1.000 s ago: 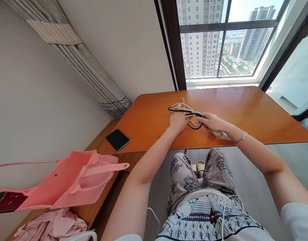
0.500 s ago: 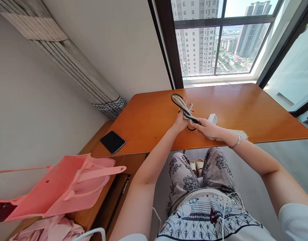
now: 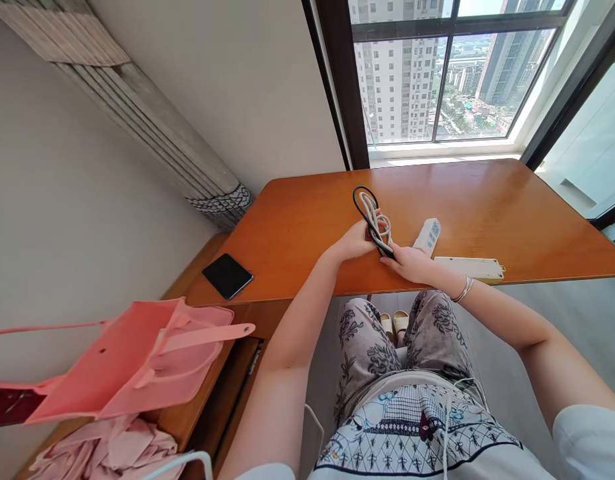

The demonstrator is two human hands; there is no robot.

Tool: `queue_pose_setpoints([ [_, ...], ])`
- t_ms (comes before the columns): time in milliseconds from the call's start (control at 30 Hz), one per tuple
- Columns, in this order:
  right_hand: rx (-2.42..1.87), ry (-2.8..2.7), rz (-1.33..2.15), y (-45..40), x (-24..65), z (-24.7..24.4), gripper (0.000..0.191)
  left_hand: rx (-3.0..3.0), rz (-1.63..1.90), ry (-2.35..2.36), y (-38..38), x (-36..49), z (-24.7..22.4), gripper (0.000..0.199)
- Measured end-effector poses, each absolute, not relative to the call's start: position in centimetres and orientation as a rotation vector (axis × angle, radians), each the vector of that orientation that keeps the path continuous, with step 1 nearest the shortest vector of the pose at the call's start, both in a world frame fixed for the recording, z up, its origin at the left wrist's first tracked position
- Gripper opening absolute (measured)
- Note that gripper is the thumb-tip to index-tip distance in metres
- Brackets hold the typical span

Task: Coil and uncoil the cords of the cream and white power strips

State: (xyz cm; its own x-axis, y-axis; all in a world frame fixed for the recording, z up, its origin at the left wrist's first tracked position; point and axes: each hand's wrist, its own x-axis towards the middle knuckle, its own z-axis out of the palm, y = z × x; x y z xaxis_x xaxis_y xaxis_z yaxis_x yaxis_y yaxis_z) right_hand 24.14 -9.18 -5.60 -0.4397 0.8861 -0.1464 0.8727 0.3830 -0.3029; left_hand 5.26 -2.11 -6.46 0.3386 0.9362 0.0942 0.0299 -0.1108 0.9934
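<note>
A looped bundle of black and white cable [image 3: 372, 213] is held over the front part of the wooden table. My left hand [image 3: 360, 239] is closed around the bundle's left side, with its fingertips showing behind the loops. At the lower end of the bundle, my right hand [image 3: 407, 262] grips the cable between thumb and fingers. Just beyond the right wrist lies a white power strip [image 3: 429, 233] with its sockets facing up, partly hidden by that hand. A flat, pale, bar-shaped piece [image 3: 470, 268] rests along the front edge, partly behind the right forearm.
The brown wooden table [image 3: 307, 220] stands below a window [image 3: 437, 87]. A black tablet or phone [image 3: 228, 276] lies at its left front corner. Left of it are an open pink bag [image 3: 132, 360] and a crumpled pink cloth [image 3: 107, 447]. A gathered curtain [image 3: 177, 147] hangs at the left.
The cable bundle has turned more upright and sits slightly lower, both hands still on it. More of the power strip and the pale bar now shows. The view has tilted slightly.
</note>
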Motion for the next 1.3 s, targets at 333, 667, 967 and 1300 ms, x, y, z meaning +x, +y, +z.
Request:
queue_pose_setpoints([
  [333, -1.649, -2.628, 0.257, -9.0, 24.2, -5.3, 0.057, 0.922, 1.215, 1.009, -3.2, 7.7, -6.3, 0.023],
  [667, -1.036, -2.382, 0.123, -2.9, 25.3, -4.6, 0.06, 1.037, 1.238, 0.806, -3.6, 8.3, -6.5, 0.029],
  [967, -0.99, -2.56, 0.77, 0.2, 23.7, -5.2, 0.04, 1.115, 1.064, 0.705, -3.9, 6.8, -7.0, 0.031],
  [1300, -1.085, -2.514, 0.799, -1.0, 24.1, -4.9, 0.036, 0.888, 0.922, 0.925, -3.7, 5.7, -6.4, 0.034],
])
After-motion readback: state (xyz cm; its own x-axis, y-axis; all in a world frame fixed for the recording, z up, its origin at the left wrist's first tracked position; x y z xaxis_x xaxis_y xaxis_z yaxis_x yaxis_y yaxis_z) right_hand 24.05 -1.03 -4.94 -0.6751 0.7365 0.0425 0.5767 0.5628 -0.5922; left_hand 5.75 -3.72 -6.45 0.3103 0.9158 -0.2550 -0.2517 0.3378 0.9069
